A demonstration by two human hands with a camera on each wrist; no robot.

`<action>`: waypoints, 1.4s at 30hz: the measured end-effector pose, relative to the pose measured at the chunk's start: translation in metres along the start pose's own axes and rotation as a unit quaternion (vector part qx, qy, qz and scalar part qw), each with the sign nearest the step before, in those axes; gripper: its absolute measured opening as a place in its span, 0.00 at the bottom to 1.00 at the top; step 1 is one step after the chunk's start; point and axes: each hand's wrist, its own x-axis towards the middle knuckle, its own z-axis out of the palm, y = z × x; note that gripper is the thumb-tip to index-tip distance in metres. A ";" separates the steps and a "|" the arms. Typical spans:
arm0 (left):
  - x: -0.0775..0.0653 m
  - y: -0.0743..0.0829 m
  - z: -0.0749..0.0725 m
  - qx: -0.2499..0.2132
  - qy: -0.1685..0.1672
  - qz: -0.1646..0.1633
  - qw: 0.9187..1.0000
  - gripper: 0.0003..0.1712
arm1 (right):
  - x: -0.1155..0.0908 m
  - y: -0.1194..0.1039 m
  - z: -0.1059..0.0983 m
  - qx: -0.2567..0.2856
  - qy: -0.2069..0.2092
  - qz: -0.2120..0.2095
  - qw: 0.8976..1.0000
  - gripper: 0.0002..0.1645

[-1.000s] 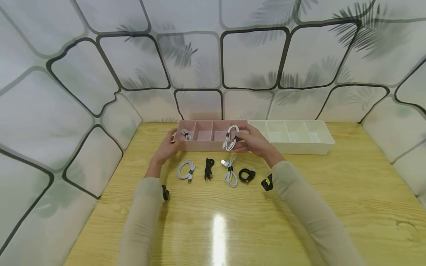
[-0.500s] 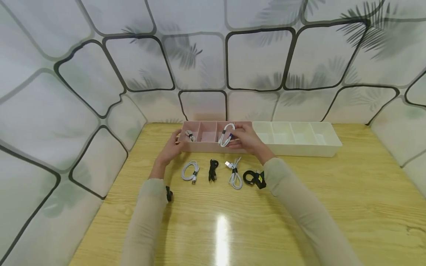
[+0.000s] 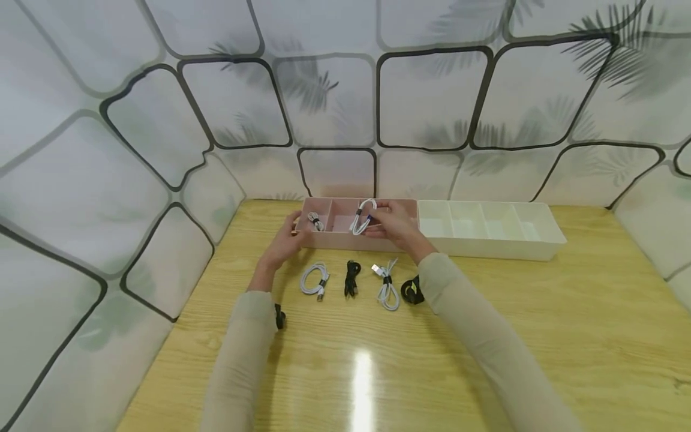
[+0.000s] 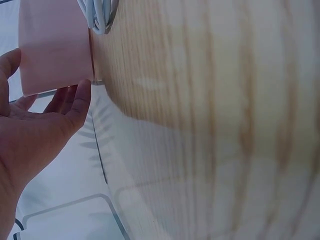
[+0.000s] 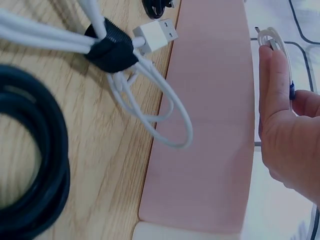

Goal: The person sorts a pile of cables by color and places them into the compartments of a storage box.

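Note:
My left hand (image 3: 283, 243) grips the left end of a pink divided box (image 3: 351, 241); in the left wrist view its thumb and fingers (image 4: 80, 102) lie around that end. A small tied white cable (image 3: 315, 222) lies in the leftmost pink compartment. My right hand (image 3: 398, 227) pinches a coiled white cable (image 3: 360, 210) with a dark strap and a blue spot, over the box's middle compartments. In front of the box lie a white cable coil (image 3: 304, 279), a black cable bundle (image 3: 352, 279), a white USB cable (image 3: 387, 287) and a black coil (image 5: 60, 155), partly hidden in the head view.
A white divided box (image 3: 491, 246) adjoins the pink box's right end, with bare compartments in sight. Both stand on a wood-grain table (image 3: 432, 372) near the patterned wall (image 3: 432, 102) behind. A dark wrist camera (image 3: 279, 316) sits by the left sleeve.
My right hand has carried the white cable leftward along the pink box, from its right end to the middle compartments. The left hand stays at the box's end. The head view has shifted slightly.

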 end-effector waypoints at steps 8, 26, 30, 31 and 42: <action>0.000 0.002 0.005 -0.006 -0.003 -0.001 1.000 0.40 | 0.006 0.003 0.005 -0.006 0.027 -0.013 1.000 0.26; 0.002 0.001 0.006 -0.004 0.001 -0.007 1.000 0.38 | 0.022 -0.001 0.020 -0.046 0.060 0.010 0.997 0.25; 0.004 -0.001 0.005 -0.004 0.001 -0.009 1.000 0.38 | 0.021 -0.003 0.022 -0.048 0.057 0.016 0.997 0.25; 0.004 -0.001 0.005 -0.005 0.001 -0.008 1.000 0.38 | 0.021 -0.003 0.023 -0.048 0.056 0.017 0.997 0.26; 0.000 0.004 -0.002 -0.015 -0.012 -0.020 1.000 0.39 | 0.024 0.001 0.026 -0.044 0.035 0.013 0.998 0.27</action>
